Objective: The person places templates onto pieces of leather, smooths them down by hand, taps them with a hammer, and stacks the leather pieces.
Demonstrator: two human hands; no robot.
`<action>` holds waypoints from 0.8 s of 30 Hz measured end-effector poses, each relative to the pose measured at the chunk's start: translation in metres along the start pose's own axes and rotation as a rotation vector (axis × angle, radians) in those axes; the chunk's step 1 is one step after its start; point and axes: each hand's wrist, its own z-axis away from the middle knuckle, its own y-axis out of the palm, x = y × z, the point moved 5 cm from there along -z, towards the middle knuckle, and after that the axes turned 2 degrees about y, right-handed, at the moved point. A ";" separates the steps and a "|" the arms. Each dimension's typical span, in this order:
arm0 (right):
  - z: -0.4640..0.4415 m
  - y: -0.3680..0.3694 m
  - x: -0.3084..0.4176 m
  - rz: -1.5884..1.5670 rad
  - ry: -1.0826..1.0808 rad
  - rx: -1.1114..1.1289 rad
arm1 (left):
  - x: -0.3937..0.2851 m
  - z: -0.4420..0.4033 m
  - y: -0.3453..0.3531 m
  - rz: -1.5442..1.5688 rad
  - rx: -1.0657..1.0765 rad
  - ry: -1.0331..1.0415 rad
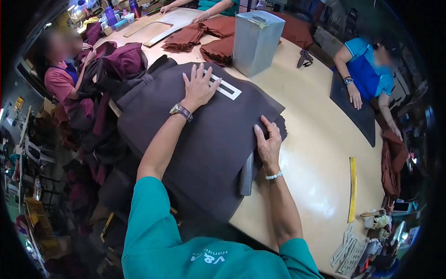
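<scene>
A large dark brown fabric piece (pixel 186 139) lies over the near part of the table and hangs past its edge. My left hand (pixel 200 88) rests on it with fingers spread, its fingertips touching a white slotted rectangular template (pixel 229 90). At the cloth's right edge is my right hand (pixel 269 142), thumb and fingers apart, touching the layered edge. Part of its fingers' contact is hard to see. Below that hand, a grey flat-sided object (pixel 247 176) sticks out from under the cloth; its kind is unclear.
A grey metal can (pixel 258 44) stands beyond the cloth, beside rust-brown fabric stacks (pixel 186 39). A yellow strip (pixel 352 188) lies on the pale table (pixel 311 162) at right. Co-workers stand left, right and at the far side; the right one touches a dark panel (pixel 355 114).
</scene>
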 end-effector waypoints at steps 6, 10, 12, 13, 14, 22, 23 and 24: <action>0.015 -0.009 0.009 0.243 -0.162 -0.055 | 0.000 0.005 0.005 0.029 0.002 -0.035; 0.073 -0.020 0.044 0.350 -0.161 0.053 | -0.027 0.002 -0.011 -0.001 0.007 0.024; 0.085 -0.016 0.042 0.329 -0.015 0.162 | -0.040 0.005 -0.005 0.059 0.003 0.058; 0.086 -0.015 0.041 0.319 0.039 0.203 | -0.043 0.008 0.002 0.038 0.040 0.048; 0.085 -0.016 0.044 0.345 0.069 0.255 | -0.046 0.010 0.006 0.016 0.071 0.038; 0.083 -0.054 0.002 0.088 0.271 0.176 | -0.048 0.005 0.011 0.006 0.161 -0.018; 0.085 -0.060 -0.002 0.035 0.315 0.145 | -0.049 0.007 0.011 0.004 0.172 -0.022; 0.087 -0.068 -0.001 0.013 0.291 0.062 | -0.049 0.009 0.013 0.008 0.187 -0.007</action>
